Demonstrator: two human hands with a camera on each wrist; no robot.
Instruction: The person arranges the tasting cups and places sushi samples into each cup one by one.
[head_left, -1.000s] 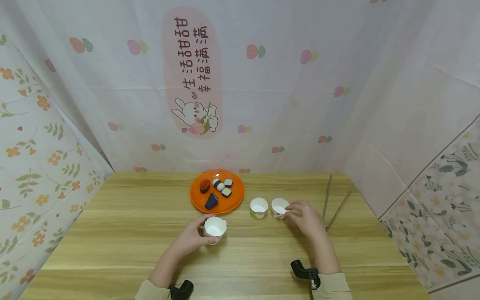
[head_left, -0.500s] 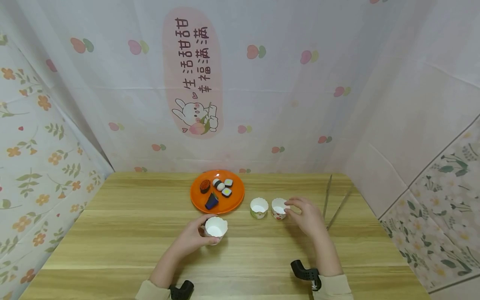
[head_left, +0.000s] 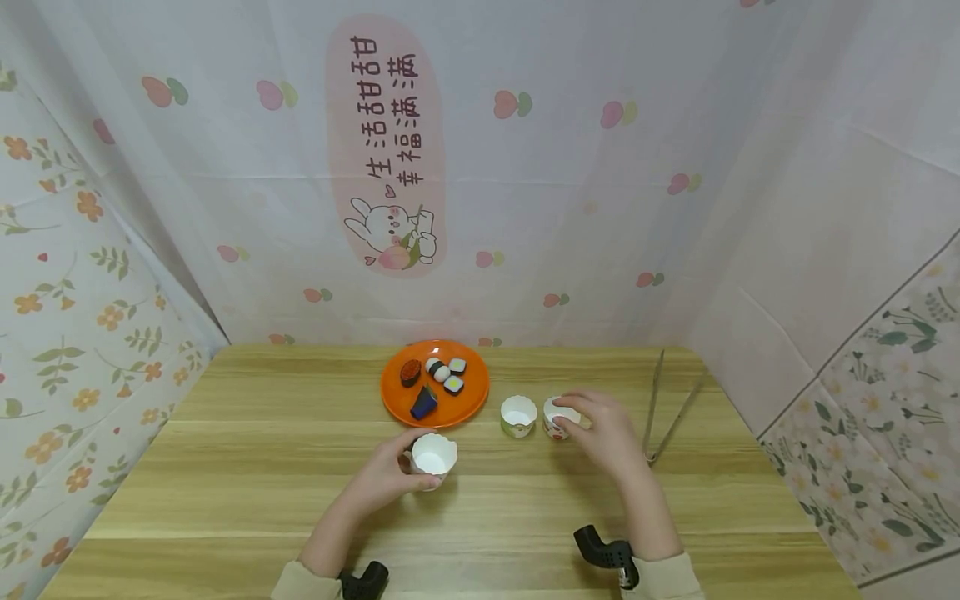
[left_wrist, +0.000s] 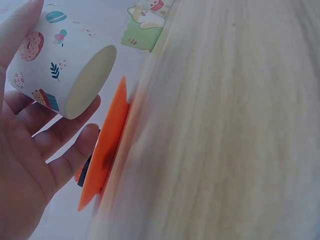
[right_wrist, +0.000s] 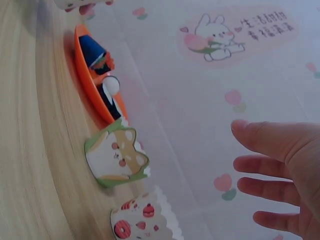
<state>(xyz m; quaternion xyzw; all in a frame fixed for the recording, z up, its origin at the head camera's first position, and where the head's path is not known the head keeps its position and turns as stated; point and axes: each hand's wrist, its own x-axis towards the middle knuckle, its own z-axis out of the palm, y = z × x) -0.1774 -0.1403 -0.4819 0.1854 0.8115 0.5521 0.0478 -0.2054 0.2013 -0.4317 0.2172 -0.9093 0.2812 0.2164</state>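
My left hand (head_left: 381, 477) grips a white paper baking cup (head_left: 433, 456), thumb and fingers around its side, just in front of the orange plate (head_left: 468, 408). In the left wrist view the cup (left_wrist: 47, 62) carries doughnut and cupcake prints and is lifted off the table. Two more baking cups stand side by side right of the plate: a green one (head_left: 518, 427) with a dog print, and a white one (head_left: 553, 427) with red prints. My right hand (head_left: 611, 435) hovers over the red-printed cup, fingers apart; in the right wrist view this hand (right_wrist: 285, 172) holds nothing.
Several toy sushi pieces, among them a roe piece (head_left: 410, 372) and a dark blue cone (head_left: 423, 403), lie on the plate. Metal tongs (head_left: 655, 392) lie at the right. A printed curtain (head_left: 585, 208) hangs behind the wooden table (head_left: 247, 450).
My right hand has shifted slightly left, from the red-printed cup's right edge to over it. The left hand, with its cup, has barely moved.
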